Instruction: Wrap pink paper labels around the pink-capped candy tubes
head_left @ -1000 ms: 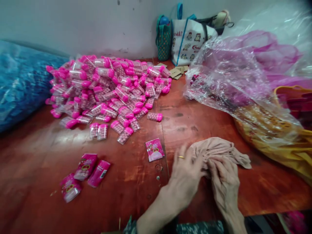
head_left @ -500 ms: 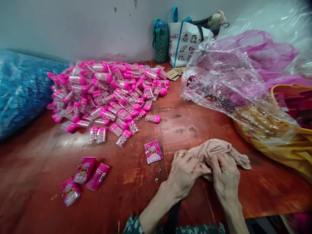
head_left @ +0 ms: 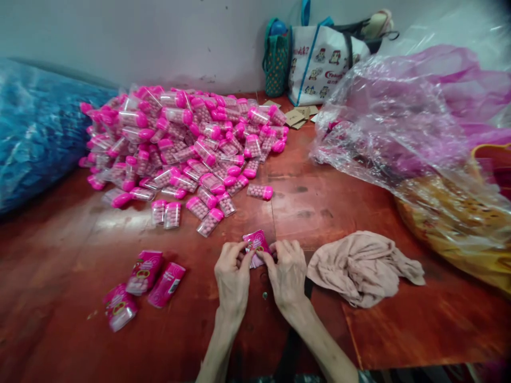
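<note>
Between my two hands is a small pink printed sleeve [head_left: 257, 240], pinched at its sides just above the table. My left hand [head_left: 233, 274] grips its left edge with thumb and fingers. On the right edge, my right hand [head_left: 285, 271] does the same, thumbs nearly meeting in front. A crumpled beige cloth [head_left: 365, 268] lies to the right of my right hand, apart from it. To the left rest three pink-wrapped candy packs [head_left: 146, 271]. Beyond my hands is a heap of clear candy boxes with pink caps [head_left: 191, 138].
A large blue plastic bag [head_left: 35, 133] stands at the left. Clear and pink plastic sheeting [head_left: 383, 122] covers part of a yellow basket [head_left: 439, 218] at the right. Against the wall are a white tote bag [head_left: 319, 64], a green bottle holder [head_left: 276, 64] and cardboard pieces [head_left: 297, 117].
Both hands have let go of the beige cloth and moved left to the pink sleeve, which they now hold. The cloth lies looser on the table. The view has shifted slightly.
</note>
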Available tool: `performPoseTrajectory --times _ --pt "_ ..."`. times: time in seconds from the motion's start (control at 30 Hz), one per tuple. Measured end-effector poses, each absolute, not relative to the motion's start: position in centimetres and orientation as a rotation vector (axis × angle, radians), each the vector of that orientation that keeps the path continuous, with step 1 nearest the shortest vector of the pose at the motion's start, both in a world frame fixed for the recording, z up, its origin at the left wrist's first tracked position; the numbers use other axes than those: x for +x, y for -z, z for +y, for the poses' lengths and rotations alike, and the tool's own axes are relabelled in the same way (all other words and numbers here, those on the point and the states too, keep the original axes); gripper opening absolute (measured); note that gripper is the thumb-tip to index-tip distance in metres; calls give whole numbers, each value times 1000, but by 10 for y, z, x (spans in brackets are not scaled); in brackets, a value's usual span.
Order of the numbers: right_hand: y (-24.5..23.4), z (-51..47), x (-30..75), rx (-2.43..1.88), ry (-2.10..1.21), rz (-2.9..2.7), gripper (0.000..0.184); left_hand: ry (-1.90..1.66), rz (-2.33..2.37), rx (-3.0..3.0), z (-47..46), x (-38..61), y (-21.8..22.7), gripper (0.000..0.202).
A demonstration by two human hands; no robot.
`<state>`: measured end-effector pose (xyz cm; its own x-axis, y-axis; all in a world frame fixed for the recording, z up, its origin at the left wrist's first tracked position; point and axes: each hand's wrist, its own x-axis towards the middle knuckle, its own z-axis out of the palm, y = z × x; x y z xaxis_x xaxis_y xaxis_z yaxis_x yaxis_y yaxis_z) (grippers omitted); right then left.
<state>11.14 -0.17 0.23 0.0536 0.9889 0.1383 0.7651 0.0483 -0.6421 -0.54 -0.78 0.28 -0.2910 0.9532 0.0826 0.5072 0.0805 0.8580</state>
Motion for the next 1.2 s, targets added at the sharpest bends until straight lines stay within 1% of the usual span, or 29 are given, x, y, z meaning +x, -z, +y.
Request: performPoseTrajectory --times 0.37,0.57,0.77,0.9,1.03,1.1,1.2 --pt "2 1 113 -1749 -537 -1727 26 -1137 1871 1541 -8 -1 2 17" --pt "-1 1 118 -1677 -617 -1631 25 -1107 1879 1559 -7 1 2 17" --pt "-12 -1 129 -1603 -725 -1447 22 -1156 1812 1505 -8 -6 -4 14" --pt "-24 -4 129 -1545 -839 -1399 21 -1336 1852 1307 -7 -10 -18 14" --pt "-36 -7 124 -1449 -1037 -1391 22 -1272 1505 975 -1 -5 -30 16" --pt "-39 -8 122 -1415 -1107 -1387 22 -1284 1348 841 2 -1 -30 11" --pt "-40 -9 120 -1425 -1127 -1396 21 -1352 1269 670 4 3 -26 4"
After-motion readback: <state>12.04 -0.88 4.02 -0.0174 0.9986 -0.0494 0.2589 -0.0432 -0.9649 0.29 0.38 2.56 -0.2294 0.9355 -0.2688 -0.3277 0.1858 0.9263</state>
